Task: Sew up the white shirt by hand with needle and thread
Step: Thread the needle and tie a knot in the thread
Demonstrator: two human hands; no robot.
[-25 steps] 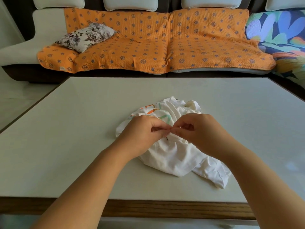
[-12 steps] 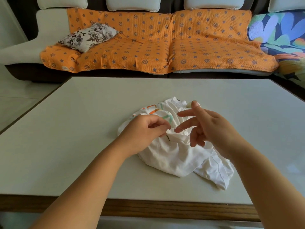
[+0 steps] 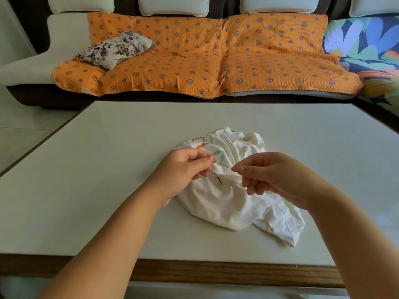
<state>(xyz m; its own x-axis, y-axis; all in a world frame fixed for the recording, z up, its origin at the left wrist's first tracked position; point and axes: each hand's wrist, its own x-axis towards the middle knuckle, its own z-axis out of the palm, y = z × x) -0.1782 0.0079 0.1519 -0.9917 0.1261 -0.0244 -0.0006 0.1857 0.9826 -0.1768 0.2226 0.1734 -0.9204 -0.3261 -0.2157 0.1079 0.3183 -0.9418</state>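
Your left grip (image 3: 183,169) pinches the shirt (image 3: 226,203) left of its slit (image 3: 219,180); right grip (image 3: 276,175), just right, curls, contents unclear.

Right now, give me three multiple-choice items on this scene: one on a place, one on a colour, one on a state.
1. Where does the shirt lie?
A. on a chair
B. on the table
C. on a bed

2. What colour is the cover under the pillow?
A. orange
B. green
C. grey

3. How is the shirt?
A. folded flat
B. hung up
C. crumpled

Key:
1 B, it rests on the table top.
2 A, the cover is orange with a star print.
3 C, it lies in a wrinkled heap.
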